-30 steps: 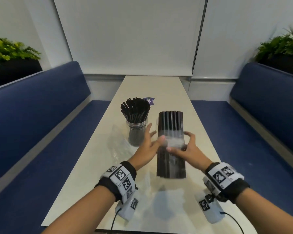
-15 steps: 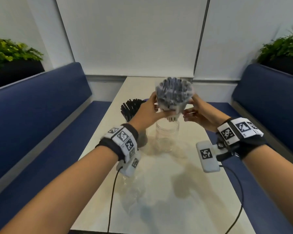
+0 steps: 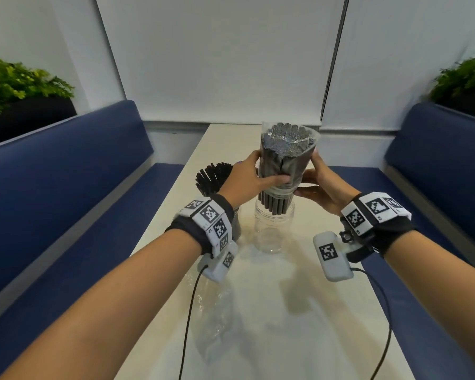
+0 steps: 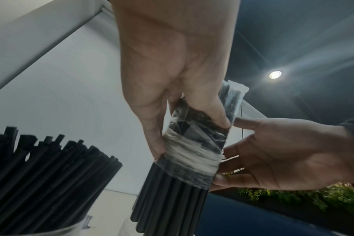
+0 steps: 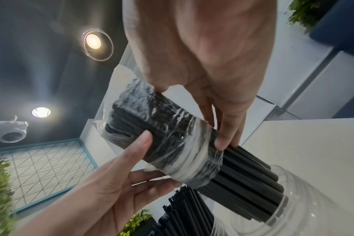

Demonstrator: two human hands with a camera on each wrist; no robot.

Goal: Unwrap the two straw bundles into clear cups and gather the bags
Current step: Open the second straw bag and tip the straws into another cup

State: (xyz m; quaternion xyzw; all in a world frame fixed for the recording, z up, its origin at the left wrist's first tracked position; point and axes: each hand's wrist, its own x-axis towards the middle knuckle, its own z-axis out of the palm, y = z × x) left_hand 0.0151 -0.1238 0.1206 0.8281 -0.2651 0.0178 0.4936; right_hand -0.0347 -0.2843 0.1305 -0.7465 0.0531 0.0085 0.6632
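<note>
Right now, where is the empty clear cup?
In the head view, the empty clear cup stands mid-table, directly under the wrapped straw bundle, just right of the filled cup of straws.

I find no words, brand names or numbers that I can read in any view. The only markings are black-and-white square code tags on the wristbands, left of centre and at right in the head view, and on the small white units under both wrists.

The straw bundle has been stood upright, bare ends entering the clear cup.
</note>
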